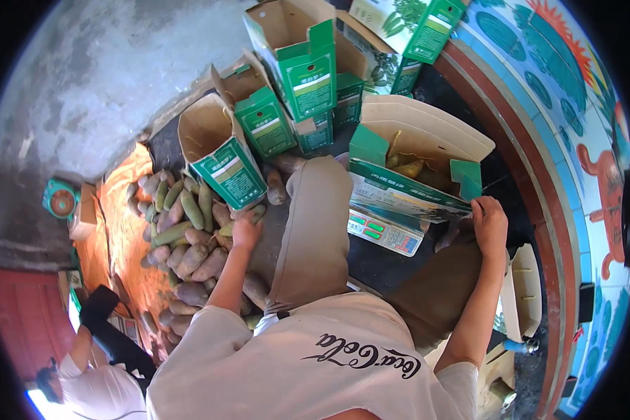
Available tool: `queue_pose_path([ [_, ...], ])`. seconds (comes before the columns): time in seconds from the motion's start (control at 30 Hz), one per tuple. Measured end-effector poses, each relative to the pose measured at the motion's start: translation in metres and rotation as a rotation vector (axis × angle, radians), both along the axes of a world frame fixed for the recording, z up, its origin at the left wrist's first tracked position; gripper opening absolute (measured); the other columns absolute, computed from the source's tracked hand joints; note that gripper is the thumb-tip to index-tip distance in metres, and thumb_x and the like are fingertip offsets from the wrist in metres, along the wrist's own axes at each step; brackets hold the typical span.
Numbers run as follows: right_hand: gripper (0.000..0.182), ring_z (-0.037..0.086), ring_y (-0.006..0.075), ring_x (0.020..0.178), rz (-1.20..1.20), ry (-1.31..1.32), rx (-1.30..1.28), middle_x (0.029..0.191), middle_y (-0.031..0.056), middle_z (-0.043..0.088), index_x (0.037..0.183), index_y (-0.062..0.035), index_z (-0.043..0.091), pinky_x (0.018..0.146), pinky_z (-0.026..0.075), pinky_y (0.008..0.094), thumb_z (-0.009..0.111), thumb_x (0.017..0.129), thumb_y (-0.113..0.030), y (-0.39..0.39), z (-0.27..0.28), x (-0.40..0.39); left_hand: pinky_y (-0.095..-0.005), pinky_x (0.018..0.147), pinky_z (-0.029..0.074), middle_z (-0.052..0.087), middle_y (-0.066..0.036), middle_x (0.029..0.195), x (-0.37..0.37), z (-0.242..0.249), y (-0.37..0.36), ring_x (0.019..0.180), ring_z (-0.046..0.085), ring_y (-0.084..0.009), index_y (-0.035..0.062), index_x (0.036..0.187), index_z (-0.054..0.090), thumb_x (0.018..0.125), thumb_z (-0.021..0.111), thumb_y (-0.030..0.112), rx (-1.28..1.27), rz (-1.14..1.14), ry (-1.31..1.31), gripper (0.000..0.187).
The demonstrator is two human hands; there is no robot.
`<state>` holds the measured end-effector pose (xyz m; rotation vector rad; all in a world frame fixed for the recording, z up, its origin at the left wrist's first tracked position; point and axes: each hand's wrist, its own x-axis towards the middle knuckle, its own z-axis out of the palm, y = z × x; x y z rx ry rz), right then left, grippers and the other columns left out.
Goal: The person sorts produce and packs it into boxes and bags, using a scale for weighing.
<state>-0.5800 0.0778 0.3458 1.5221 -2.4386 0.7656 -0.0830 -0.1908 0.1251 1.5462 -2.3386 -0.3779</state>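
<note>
My left hand (246, 233) grabs a tuber off the pile (185, 241). Right hand (488, 222) grips the open box (416, 164) edge; empty cartons (273, 105) crowd close behind

The person wears a pale grey short-sleeved T-shirt (308, 371) with dark cursive lettering printed across the chest, and tan-brown trousers (315, 224); both forearms are bare below the sleeves, and no gloves cover the hands

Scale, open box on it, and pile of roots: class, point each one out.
scale (385, 232), head view, on its front display panel.
open box (427, 129), head view, on its back flap.
pile of roots (189, 241), head view, on a middle root.
</note>
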Motion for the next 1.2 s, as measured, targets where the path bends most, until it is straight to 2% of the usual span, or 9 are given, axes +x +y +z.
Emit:
queue_pose_path([
  [0.07, 0.01, 0.058, 0.0353, 0.079, 0.008, 0.02, -0.007, 0.081, 0.0157, 0.06, 0.083, -0.0008, 0.062, 0.069, 0.046, 0.0425, 0.063, 0.084, -0.011, 0.001, -0.002, -0.003, -0.0442, 0.086, 0.049, 0.065, -0.017, 0.105, 0.031, -0.025, 0.024, 0.099, 0.061, -0.0355, 0.006, 0.107, 0.062, 0.074, 0.071, 0.026, 0.367, 0.13, -0.287, 0.039],
  [0.13, 0.011, 0.058, 0.0352, 0.079, -0.002, 0.021, -0.01, 0.081, 0.0158, 0.06, 0.084, -0.0005, 0.062, 0.07, 0.046, 0.042, 0.063, 0.085, -0.011, 0.001, -0.002, -0.003, -0.0435, 0.091, 0.048, 0.063, -0.016, 0.113, 0.064, -0.052, 0.054, 0.107, 0.06, -0.0322, 0.0088, 0.115, 0.06, 0.077, 0.068, 0.031, 0.52, 0.187, -0.487, 0.045],
  [0.2, 0.011, 0.058, 0.0348, 0.079, -0.013, 0.024, -0.008, 0.081, 0.0156, 0.06, 0.085, -0.0004, 0.061, 0.07, 0.047, 0.0417, 0.062, 0.086, -0.012, 0.002, -0.002, -0.004, -0.0425, 0.096, 0.046, 0.059, -0.015, 0.123, 0.09, -0.061, 0.085, 0.118, 0.055, -0.0286, 0.0131, 0.123, 0.057, 0.079, 0.065, 0.033, 0.74, 0.3, -0.514, 0.049],
  [0.4, 0.014, 0.059, 0.0339, 0.081, -0.044, 0.036, 0.05, 0.084, 0.0153, 0.061, 0.088, -0.0002, 0.062, 0.072, 0.047, 0.0414, 0.06, 0.088, -0.014, 0.005, -0.004, -0.008, -0.0402, 0.101, 0.043, 0.056, -0.015, 0.128, 0.137, -0.115, 0.148, 0.12, 0.053, -0.0299, 0.0233, 0.132, 0.051, 0.078, 0.067, 0.035, 0.835, 0.344, -0.61, 0.058],
  [0.6, 0.015, 0.059, 0.0342, 0.082, -0.037, 0.071, 0.052, 0.086, 0.0155, 0.061, 0.089, -0.0005, 0.061, 0.072, 0.047, 0.0407, 0.058, 0.091, -0.015, 0.007, -0.007, -0.012, -0.0424, 0.102, 0.042, 0.053, -0.014, 0.132, 0.106, -0.095, 0.148, 0.123, 0.05, -0.0315, 0.0224, 0.135, 0.046, 0.078, 0.067, 0.033, 0.94, 0.392, -0.536, 0.061],
  [0.7, 0.015, 0.059, 0.0342, 0.082, -0.073, 0.021, 0.079, 0.086, 0.0157, 0.061, 0.089, -0.0004, 0.061, 0.072, 0.047, 0.0407, 0.058, 0.091, -0.015, 0.006, -0.005, -0.01, -0.042, 0.102, 0.042, 0.041, -0.01, 0.143, 0.103, -0.107, 0.136, 0.127, 0.047, -0.0286, 0.0213, 0.135, 0.044, 0.084, 0.059, 0.032, 0.978, 0.347, -0.54, 0.054],
  [0.8, 0.016, 0.059, 0.0342, 0.082, -0.082, -0.002, 0.087, 0.087, 0.016, 0.061, 0.089, 0.0, 0.061, 0.072, 0.047, 0.0404, 0.058, 0.091, -0.015, 0.006, -0.004, -0.009, -0.0436, 0.103, 0.04, 0.035, -0.01, 0.146, 0.088, -0.081, 0.13, 0.131, 0.042, -0.0286, 0.0211, 0.135, 0.045, 0.085, 0.057, 0.032, 0.956, 0.367, -0.56, 0.053],
  [1.0, 0.02, 0.06, 0.0335, 0.079, -0.084, 0.032, 0.103, 0.086, 0.0174, 0.062, 0.091, 0.0011, 0.062, 0.072, 0.048, 0.0367, 0.058, 0.092, -0.018, 0.008, -0.008, -0.014, -0.0466, 0.106, 0.037, 0.022, -0.009, 0.152, 0.093, -0.09, 0.139, 0.139, 0.027, -0.0299, 0.0248, 0.141, 0.036, 0.078, 0.067, 0.03, 0.894, 0.386, -0.641, 0.07],
  [1.2, 0.021, 0.06, 0.0345, 0.078, -0.072, 0.042, 0.101, 0.085, 0.018, 0.061, 0.091, 0.0014, 0.062, 0.071, 0.048, 0.0374, 0.057, 0.093, -0.019, 0.007, -0.008, -0.016, -0.0436, 0.11, 0.032, 0.016, -0.012, 0.153, 0.1, -0.111, 0.125, 0.138, 0.025, -0.035, 0.0266, 0.145, 0.03, 0.074, 0.073, 0.031, 0.988, 0.498, -0.573, 0.083],
])
